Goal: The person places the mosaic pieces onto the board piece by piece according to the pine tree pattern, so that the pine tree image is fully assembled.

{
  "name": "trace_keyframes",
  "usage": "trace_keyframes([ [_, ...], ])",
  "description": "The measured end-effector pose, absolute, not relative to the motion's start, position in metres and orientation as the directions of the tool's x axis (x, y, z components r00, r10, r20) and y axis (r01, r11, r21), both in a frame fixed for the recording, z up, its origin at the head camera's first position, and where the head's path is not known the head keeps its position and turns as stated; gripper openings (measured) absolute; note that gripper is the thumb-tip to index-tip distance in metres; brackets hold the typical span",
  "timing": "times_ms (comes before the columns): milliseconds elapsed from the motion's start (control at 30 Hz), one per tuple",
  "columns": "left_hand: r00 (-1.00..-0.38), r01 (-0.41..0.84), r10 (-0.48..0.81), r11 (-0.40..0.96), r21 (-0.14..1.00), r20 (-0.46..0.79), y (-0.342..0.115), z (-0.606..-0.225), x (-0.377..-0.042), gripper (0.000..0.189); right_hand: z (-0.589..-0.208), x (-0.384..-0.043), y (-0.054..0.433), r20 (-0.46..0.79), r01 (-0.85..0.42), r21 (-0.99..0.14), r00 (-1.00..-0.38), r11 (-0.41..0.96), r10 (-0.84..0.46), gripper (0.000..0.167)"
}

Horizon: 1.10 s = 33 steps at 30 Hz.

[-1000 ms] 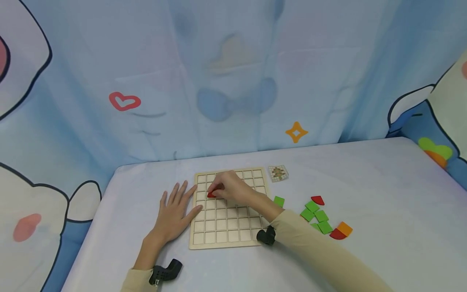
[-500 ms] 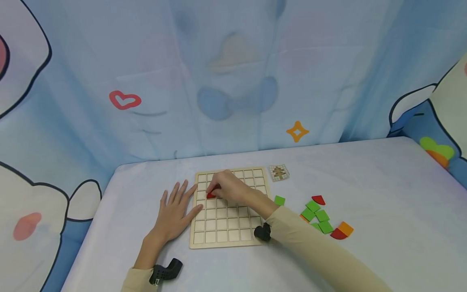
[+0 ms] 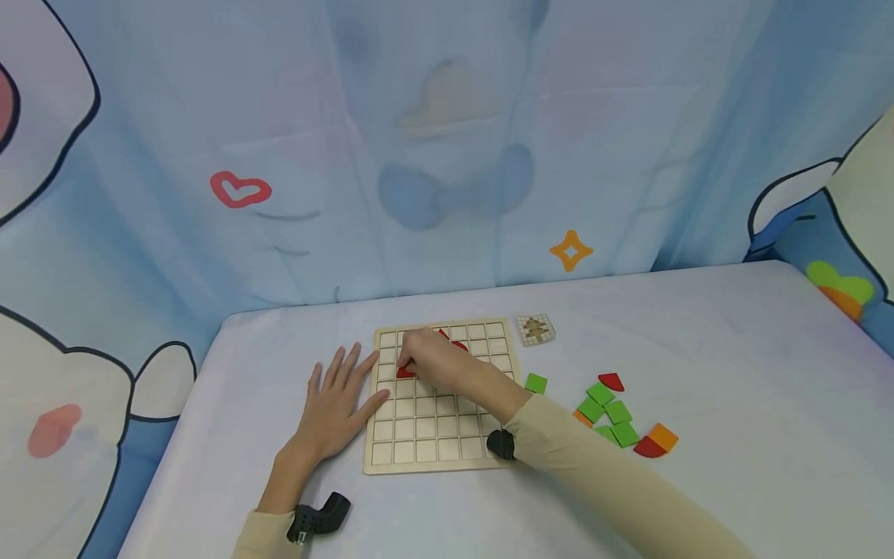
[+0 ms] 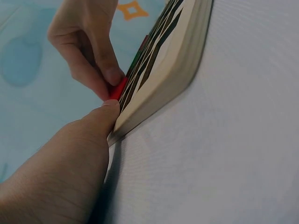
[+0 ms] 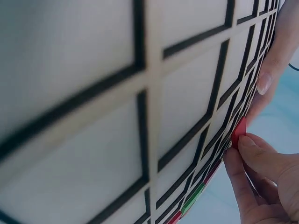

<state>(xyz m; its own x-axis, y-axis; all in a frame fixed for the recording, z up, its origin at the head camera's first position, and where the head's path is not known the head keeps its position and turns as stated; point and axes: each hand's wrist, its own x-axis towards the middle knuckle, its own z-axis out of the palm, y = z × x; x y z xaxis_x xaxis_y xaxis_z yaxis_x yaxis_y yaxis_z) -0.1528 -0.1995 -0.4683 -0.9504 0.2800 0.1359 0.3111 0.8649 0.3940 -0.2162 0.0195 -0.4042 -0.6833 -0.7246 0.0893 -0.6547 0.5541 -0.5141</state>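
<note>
Since half a second earlier, the right hand (image 3: 434, 359) has shifted slightly over the wooden grid board (image 3: 436, 468), and two red pieces (image 3: 459, 345) on the board now show beyond its knuckles. Thumb and finger pinch a small red piece (image 3: 405, 373) against the board's upper-left part. The left hand (image 3: 331, 415) lies palm down with fingers spread wide, resting on the surface (image 3: 754, 388), its thumb and index finger touching the board's left edge. Seen from the right wrist, a green piece (image 5: 194, 198) also sits on the board. White cloth covers the surface, smooth and softly lit. Just beside the board's top right corner lies a small picture card (image 3: 536, 330); one green square (image 3: 535, 383) lies near the board's right side, and farther right is a loose cluster of green squares (image 3: 618, 411), two rounded red pieces (image 3: 649, 447) and orange pieces (image 3: 662, 437). Behind the surface hangs a pale blue curtain (image 3: 314, 101) with faint folds, printed with a red heart outline (image 3: 237, 203) and an orange four-pointed star (image 3: 559, 250). Large black-outlined cartoon shapes in white and blue fill both sides of the room. Beige sleeves (image 3: 594, 473) cover the person's forearms, and each wrist wears a black device (image 3: 317, 519).
</note>
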Motion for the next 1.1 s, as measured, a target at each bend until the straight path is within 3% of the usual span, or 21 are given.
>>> trace_keyframes([
  [267,-0.946,0.324,0.288,0.865,0.383,0.149,-0.198,-0.466,-0.154,0.072,-0.403,-0.216,0.02,0.131,-0.718,-0.44,-0.646,0.54,-0.752,0.015],
  [633,-0.94,0.34,0.297,0.863,0.374,0.168,-0.198,-0.465,-0.154,0.069,-0.399,-0.213,0.018,0.122,-0.721,-0.397,-0.654,0.568,-0.746,0.018],
  [1100,-0.947,0.321,0.289,0.868,0.378,0.142,-0.199,-0.467,-0.151,0.071,-0.401,-0.189,0.033,0.117,-0.675,-0.49,-0.678,0.552,-0.726,0.022],
])
